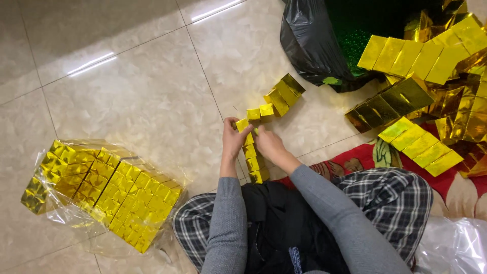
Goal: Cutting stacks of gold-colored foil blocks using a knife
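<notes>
A curved row of small gold foil boxes (269, 109) lies on the pale tiled floor in front of me. My left hand (232, 138) and my right hand (269, 144) close together on the middle of this row, pinching a gold box (243, 125) between them. More boxes of the same row (256, 167) run down toward my lap, partly hidden by my hands. Grey sleeves cover both forearms.
A clear plastic bag packed with several gold boxes (104, 190) lies at the left. A black plastic bag (314, 45) and loose rows of gold boxes (421, 56) sit at the upper right, on a red patterned mat (355, 157). My checked trousers fill the bottom.
</notes>
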